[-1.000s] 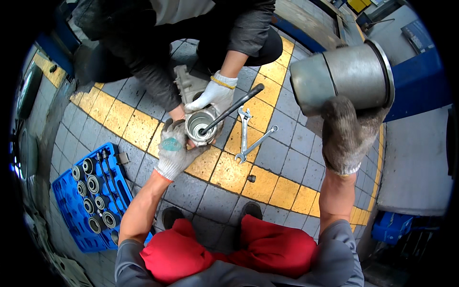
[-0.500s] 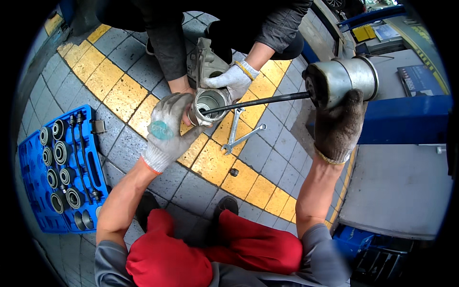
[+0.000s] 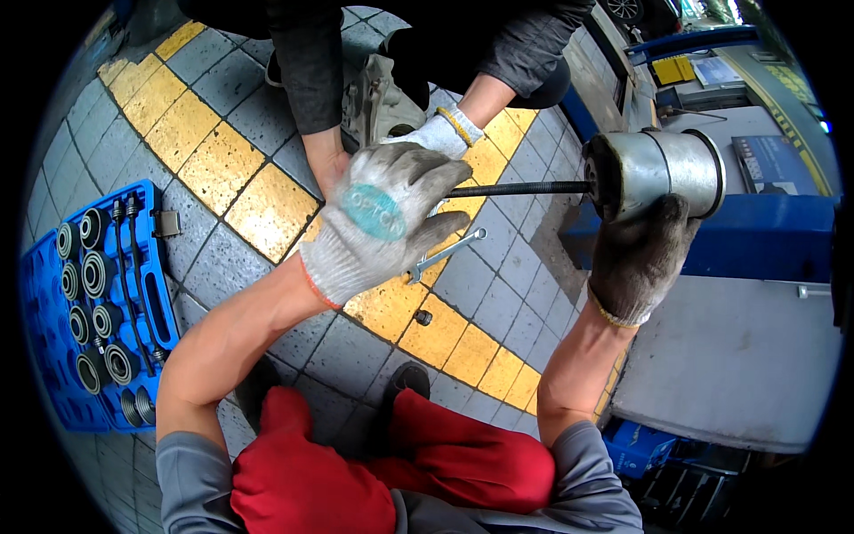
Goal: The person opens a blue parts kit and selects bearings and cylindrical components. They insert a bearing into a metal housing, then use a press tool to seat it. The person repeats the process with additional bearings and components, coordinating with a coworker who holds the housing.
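My left hand (image 3: 391, 205), in a pale stained glove, covers the lower end of a grey metal casting (image 3: 381, 96). Its thumb and index finger reach out on either side of a black threaded rod (image 3: 525, 189); what lies under the palm is hidden. The rod runs right into a silver metal cylinder (image 3: 667, 173) with a dark end. My right hand (image 3: 642, 254), its glove blackened, grips this cylinder from below. Across from me, a co-worker's bare hand (image 3: 327, 165) and gloved hand (image 3: 440, 133) are at the casting.
Below the rod, a wrench (image 3: 449, 251) lies on the tiled floor, partly hidden, near a small dark nut-like piece (image 3: 423, 317). At left, an open blue case (image 3: 160, 271) holds several round adapters and two rods. A grey bench-like surface (image 3: 721, 356) and blue beam (image 3: 756, 233) stand right.
My left hand has moved right and up, from the casting's side to over its round opening, hiding it. The cylinder and my right hand have shifted slightly right and down.
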Tool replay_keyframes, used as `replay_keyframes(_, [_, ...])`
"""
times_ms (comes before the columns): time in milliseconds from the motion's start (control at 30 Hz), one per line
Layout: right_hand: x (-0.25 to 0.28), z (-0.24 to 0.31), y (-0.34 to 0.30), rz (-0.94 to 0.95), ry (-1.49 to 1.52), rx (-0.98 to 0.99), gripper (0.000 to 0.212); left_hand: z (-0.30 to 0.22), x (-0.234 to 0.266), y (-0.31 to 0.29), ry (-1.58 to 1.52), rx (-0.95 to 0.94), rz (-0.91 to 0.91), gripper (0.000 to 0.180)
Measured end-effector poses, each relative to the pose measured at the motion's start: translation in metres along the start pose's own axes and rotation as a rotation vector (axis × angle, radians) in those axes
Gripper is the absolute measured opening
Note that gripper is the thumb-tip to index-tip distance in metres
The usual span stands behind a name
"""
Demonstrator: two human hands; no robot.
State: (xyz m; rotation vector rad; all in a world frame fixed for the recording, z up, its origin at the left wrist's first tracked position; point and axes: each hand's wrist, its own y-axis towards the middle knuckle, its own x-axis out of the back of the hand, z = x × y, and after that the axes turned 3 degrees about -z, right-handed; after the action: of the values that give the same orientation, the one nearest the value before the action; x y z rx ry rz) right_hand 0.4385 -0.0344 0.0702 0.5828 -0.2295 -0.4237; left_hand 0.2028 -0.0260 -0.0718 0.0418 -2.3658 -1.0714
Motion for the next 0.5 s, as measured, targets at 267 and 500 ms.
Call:
replay_keyframes(267, [-0.001, 0.016, -0.004, 0.055, 0.024, 0.041, 0.079, 0.009, -0.016, 0.007, -0.031, -0.02, 0.032, 0.03])
replay_keyframes(500, [-0.003, 0.013, -0.009, 0.027, -0.062, 0.077, 0.079, 0.004, 0.008, 0.005, 0.024, 0.062, -0.034, 0.045])
